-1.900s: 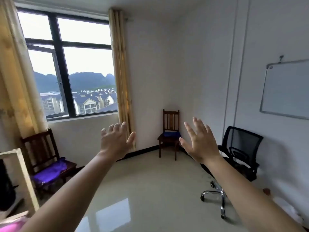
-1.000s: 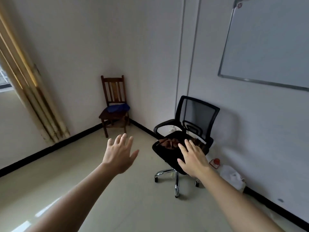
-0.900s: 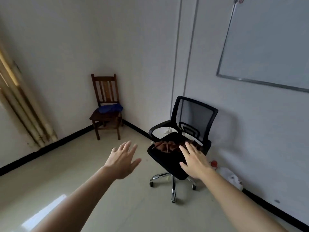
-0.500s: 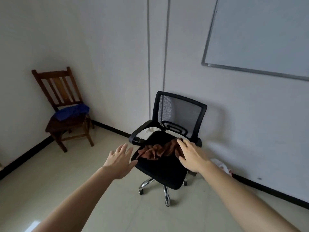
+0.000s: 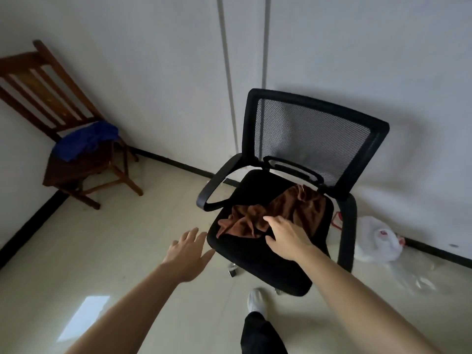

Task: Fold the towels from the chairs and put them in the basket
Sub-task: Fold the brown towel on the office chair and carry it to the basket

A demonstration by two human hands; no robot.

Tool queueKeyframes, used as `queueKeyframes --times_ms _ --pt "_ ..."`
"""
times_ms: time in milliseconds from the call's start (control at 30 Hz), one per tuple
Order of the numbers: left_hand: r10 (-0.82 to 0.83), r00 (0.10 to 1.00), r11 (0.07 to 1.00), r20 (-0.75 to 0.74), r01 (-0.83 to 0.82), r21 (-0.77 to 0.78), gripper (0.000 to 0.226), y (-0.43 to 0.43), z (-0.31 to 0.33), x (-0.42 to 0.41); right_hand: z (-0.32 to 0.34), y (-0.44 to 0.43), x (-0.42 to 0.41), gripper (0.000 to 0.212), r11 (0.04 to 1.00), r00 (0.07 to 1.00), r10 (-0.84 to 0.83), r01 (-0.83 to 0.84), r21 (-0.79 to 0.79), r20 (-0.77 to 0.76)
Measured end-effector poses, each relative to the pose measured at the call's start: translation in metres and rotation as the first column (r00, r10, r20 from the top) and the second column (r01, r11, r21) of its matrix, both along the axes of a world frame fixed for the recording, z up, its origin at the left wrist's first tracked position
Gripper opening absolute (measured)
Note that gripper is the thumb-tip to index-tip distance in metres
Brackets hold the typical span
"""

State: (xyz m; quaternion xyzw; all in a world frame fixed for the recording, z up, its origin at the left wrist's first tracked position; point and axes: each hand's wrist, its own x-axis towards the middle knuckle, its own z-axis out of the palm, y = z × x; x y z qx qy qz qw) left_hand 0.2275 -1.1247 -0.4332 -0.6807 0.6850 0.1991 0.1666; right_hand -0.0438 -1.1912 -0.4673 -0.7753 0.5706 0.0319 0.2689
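A crumpled brown towel [image 5: 286,210] lies on the seat of a black mesh office chair [image 5: 314,134]. My right hand [image 5: 287,237] hovers over the seat, fingers spread, its fingertips at the towel's near edge and holding nothing. Left of the seat's front corner, my left hand [image 5: 187,252] is open above the floor. A blue towel [image 5: 84,140] is bunched on the seat of a wooden chair [image 5: 51,98] in the left corner. No basket is in view.
A white plastic bag [image 5: 375,238] lies on the floor by the wall, right of the office chair. My leg and white shoe [image 5: 255,300] stand just in front of the chair. Pale tiled floor [image 5: 102,251] spreads between the two chairs.
I have turned right from the window and walked up to the office chair. Both hands came down; the right one has reached the brown towel's edge.
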Motion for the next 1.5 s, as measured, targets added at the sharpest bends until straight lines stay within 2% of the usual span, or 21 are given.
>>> queueKeyframes --times_ms 200,333,467,600,633,700,767,833,900,933,1000,1067,1167,1233,1300,1333,1400,1500 --pt "0.228 0.966 0.968 -0.125 -0.212 0.132 0.058 -0.055 -0.089 0.017 -0.099 -0.042 0.045 0.055 0.963 0.972 -0.196 0.166 0.212 0.13" --pt "0.278 0.949 0.944 -0.152 -0.241 0.224 0.058 -0.076 -0.157 0.026 -0.165 -0.043 0.066 0.054 0.923 0.926 -0.321 0.258 0.287 0.199" --pt "0.369 0.914 0.91 -0.168 -0.317 0.269 0.055 -0.094 -0.225 0.03 -0.229 -0.03 0.09 0.056 0.821 0.815 -0.539 0.451 0.351 0.214" --pt "0.42 0.87 0.899 -0.26 -0.358 0.254 0.072 -0.102 -0.273 0.023 -0.263 -0.025 0.109 0.067 0.755 0.71 -0.64 0.511 0.411 0.293" --pt "0.397 0.876 0.912 -0.274 -0.342 0.226 0.071 -0.102 -0.28 0.021 -0.267 -0.025 0.11 0.065 0.753 0.702 -0.641 0.495 0.434 0.311" --pt "0.393 0.876 0.918 -0.28 -0.355 0.178 0.053 -0.104 -0.293 0.018 -0.275 -0.023 0.108 0.043 0.751 0.733 -0.621 0.453 0.481 0.279" --pt "0.46 0.845 0.888 -0.272 -0.437 0.145 0.027 -0.104 -0.298 0.02 -0.276 -0.018 0.099 0.026 0.743 0.786 -0.579 0.402 0.535 0.215" --pt "0.537 0.775 0.843 -0.334 -0.511 0.17 0.014 -0.102 -0.296 0.023 -0.272 -0.01 0.087 0.024 0.709 0.825 -0.549 0.375 0.597 0.134" --pt "0.66 0.636 0.747 -0.399 -0.613 0.257 0.006 -0.098 -0.282 0.027 -0.264 -0.002 0.075 0.025 0.659 0.839 -0.544 0.401 0.636 0.035" --pt "0.724 0.574 0.686 -0.384 -0.657 0.312 0.007 -0.096 -0.273 0.03 -0.259 0.001 0.071 0.026 0.639 0.839 -0.544 0.426 0.64 -0.015" --pt "0.794 0.507 0.605 -0.335 -0.714 0.353 0.012 -0.089 -0.26 0.039 -0.254 0.008 0.062 0.029 0.647 0.845 -0.525 0.472 0.599 -0.1" --pt "0.798 0.498 0.595 -0.339 -0.738 0.317 0.01 -0.086 -0.248 0.053 -0.248 0.012 0.05 0.034 0.688 0.811 -0.569 0.56 0.461 -0.136" --pt "0.82 0.454 0.555 -0.348 -0.778 0.295 0.009 -0.09 -0.238 0.068 -0.239 0.011 0.04 0.043 0.609 0.644 -0.763 0.744 0.275 -0.054" --pt "0.825 0.416 0.544 -0.381 -0.767 0.34 0.01 -0.094 -0.231 0.066 -0.232 0.007 0.042 0.047 0.565 0.575 -0.817 0.79 0.236 0.03" --pt "0.824 0.342 0.525 -0.451 -0.76 0.383 0.007 -0.1 -0.223 0.058 -0.224 0.004 0.046 0.041 0.538 0.525 -0.843 0.814 0.219 0.117" --pt "0.82 0.294 0.511 -0.491 -0.762 0.398 0.007 -0.104 -0.218 0.052 -0.222 0.004 0.048 0.034 0.538 0.517 -0.843 0.816 0.214 0.15" --pt "0.801 0.218 0.489 -0.558 -0.776 0.399 0.007 -0.11 -0.205 0.043 -0.216 0.007 0.05 0.018 0.589 0.566 -0.808 0.781 0.208 0.163" --pt "0.75 0.2 0.499 -0.631 -0.797 0.341 0.007 -0.114 -0.18 0.036 -0.199 0.016 0.054 0.022 0.683 0.665 -0.726 0.673 0.284 0.172"
